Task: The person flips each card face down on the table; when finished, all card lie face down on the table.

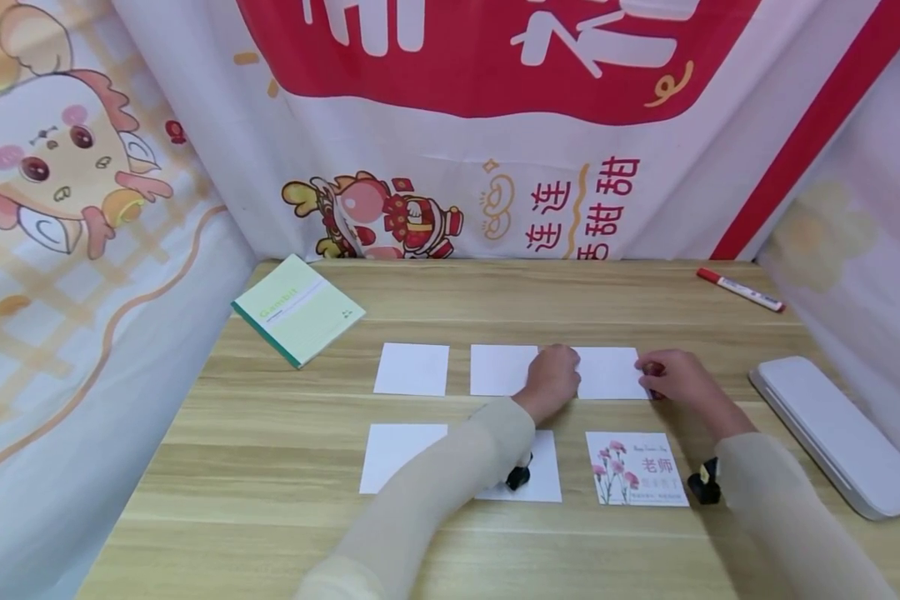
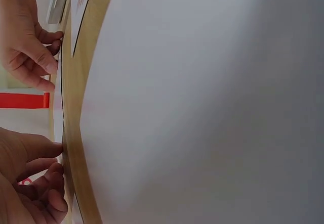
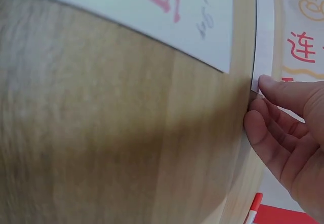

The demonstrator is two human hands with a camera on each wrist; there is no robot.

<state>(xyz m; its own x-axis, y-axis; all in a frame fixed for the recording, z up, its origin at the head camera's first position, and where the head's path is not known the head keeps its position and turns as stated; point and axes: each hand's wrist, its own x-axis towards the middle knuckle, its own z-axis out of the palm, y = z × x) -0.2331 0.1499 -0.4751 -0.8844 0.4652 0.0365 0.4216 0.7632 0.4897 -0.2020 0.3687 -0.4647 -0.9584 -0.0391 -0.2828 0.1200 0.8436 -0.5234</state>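
Both hands are at a blank white card (image 1: 607,372), the rightmost of the back row. My left hand (image 1: 553,383) pinches its left edge, the fingertips partly hidden behind the knuckles in the head view. At the opposite edge, my right hand (image 1: 675,379) holds the card between thumb and curled fingers; the right wrist view shows the thumb (image 3: 276,90) right on its corner. The card lies low over the table. Beside the left hand is another blank card (image 1: 498,369), its right end covered by that hand. A third blank card (image 1: 412,368) lies farther left.
In the front row are a blank card (image 1: 397,454), another blank card (image 1: 546,471) partly under the left sleeve, and a printed card with pink flowers (image 1: 637,468). A green notebook (image 1: 298,308) lies back left, a red marker (image 1: 741,290) back right, a white case (image 1: 840,433) at right.
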